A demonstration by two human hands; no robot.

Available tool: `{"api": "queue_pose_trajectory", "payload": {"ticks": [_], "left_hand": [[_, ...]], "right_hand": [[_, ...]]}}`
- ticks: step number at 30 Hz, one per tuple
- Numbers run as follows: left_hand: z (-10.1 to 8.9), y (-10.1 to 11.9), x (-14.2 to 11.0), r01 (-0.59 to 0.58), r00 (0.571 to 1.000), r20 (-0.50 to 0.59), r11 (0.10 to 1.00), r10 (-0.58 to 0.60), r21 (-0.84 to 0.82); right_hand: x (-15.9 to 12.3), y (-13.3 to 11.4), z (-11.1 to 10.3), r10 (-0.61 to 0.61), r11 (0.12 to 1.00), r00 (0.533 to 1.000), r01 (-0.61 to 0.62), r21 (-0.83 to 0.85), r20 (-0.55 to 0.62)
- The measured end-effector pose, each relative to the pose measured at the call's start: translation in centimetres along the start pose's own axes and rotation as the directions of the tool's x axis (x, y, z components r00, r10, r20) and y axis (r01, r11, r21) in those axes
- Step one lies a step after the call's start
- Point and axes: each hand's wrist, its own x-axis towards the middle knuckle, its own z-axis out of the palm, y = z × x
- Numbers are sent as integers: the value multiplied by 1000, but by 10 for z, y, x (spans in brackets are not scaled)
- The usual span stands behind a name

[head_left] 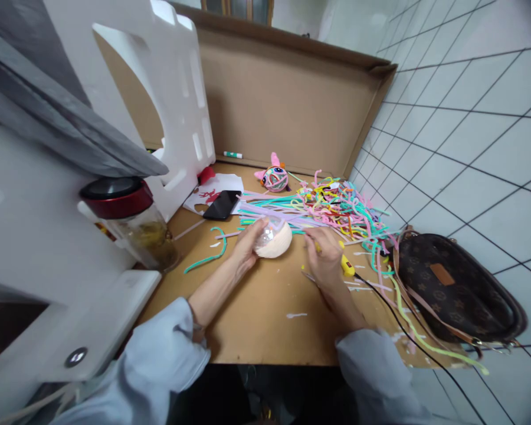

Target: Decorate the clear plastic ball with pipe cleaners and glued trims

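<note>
My left hand (249, 243) is closed round a ball (278, 243). The ball's upper part is clear and shiny; cream-coloured material covers the lower part. To the right of the ball, my right hand (326, 252) is curled closed round a yellow glue gun (347, 265). Yellow shows between the fingers and behind the hand, and a black cord runs from the handle towards the lower right. Most of the gun is hidden by the hand. Fuzzy pipe cleaners (287, 211) in lilac and teal lie just beyond both hands.
Tangled coloured pipe cleaners (349, 206) fill the back right. A pink-eared ball figure (275, 177), a phone (222, 205) and a green-and-white tube (233, 154) lie further back. A red-lidded jar (137, 224) stands left, a brown handbag (455, 286) right. Cardboard (287, 94) walls the back.
</note>
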Motion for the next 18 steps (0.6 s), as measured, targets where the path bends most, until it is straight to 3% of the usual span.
{"api": "queue_pose_trajectory", "payload": {"ticks": [2, 5, 9, 18], "left_hand": [[-1, -1, 1, -26, 999, 27, 999, 26, 23], [-2, -2, 3, -72, 997, 20, 996, 71, 53], [-2, -3, 3, -127, 992, 9, 988, 126, 91], [-1, -5, 0, -116, 993, 23, 987, 114, 112]], "right_hand": [[6, -16, 12, -102, 992, 995, 100, 78, 12], [10, -28, 23, -103, 989, 995, 103, 103, -3], [7, -28, 27, -87, 993, 996, 88, 83, -17], [0, -28, 26, -55, 998, 995, 55, 3, 85]]}}
